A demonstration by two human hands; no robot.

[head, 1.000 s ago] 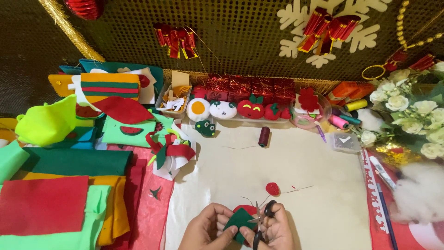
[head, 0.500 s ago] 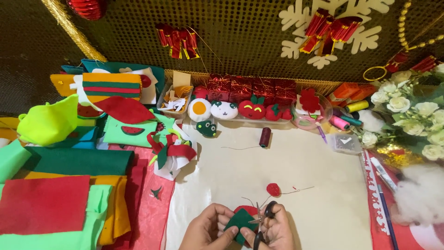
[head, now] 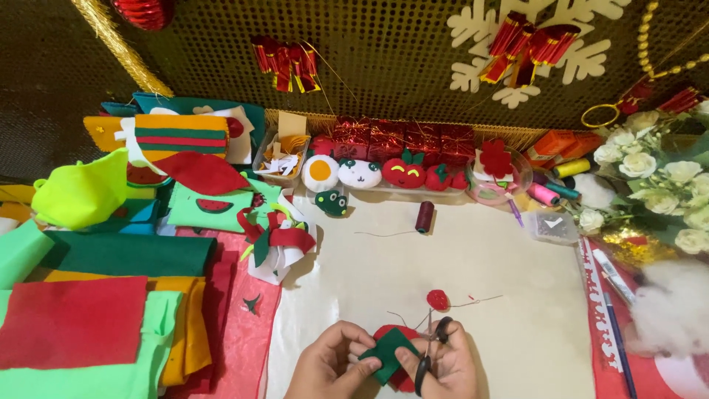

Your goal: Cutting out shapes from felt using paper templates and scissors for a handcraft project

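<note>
Head view: left hand pinching green felt over red felt, low on surface; right hand gripping scissors. Risk: crooked cut if felt slips; loose thread may snag blades.

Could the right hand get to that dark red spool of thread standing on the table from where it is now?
Probably yes, once freed: the right hand holds scissors and pinches green felt. Between it and the spool lies bare paper, with only a small red felt piece and loose thread.
</note>
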